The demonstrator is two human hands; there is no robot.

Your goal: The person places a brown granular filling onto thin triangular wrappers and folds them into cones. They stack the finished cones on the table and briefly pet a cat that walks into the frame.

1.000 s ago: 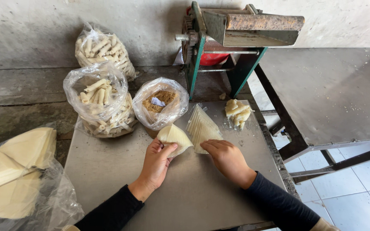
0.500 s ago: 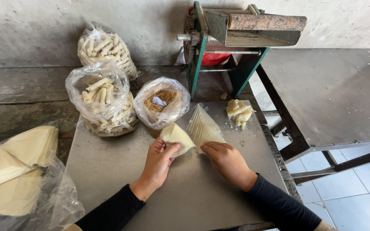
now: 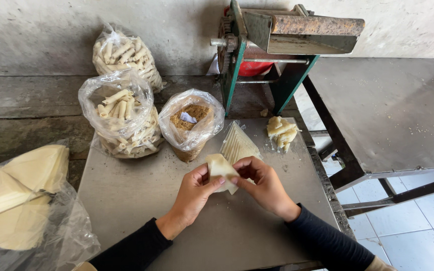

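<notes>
Fingers (image 3: 212, 180) of left hand (image 3: 193, 194) and right hand (image 3: 266, 186): clamped together on 1 pale wrapper sheet (image 3: 220, 169), held just above the metal desk (image 3: 126, 200). Behind it: triangular wrapper stack (image 3: 238, 144), open bag of brown filling (image 3: 191, 123), 2 bags of rolled sticks (image 3: 121, 118).

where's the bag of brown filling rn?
Head view, centre of the metal table: the bag of brown filling stands between the nearer bag of rolls and the wrapper stack.
</notes>
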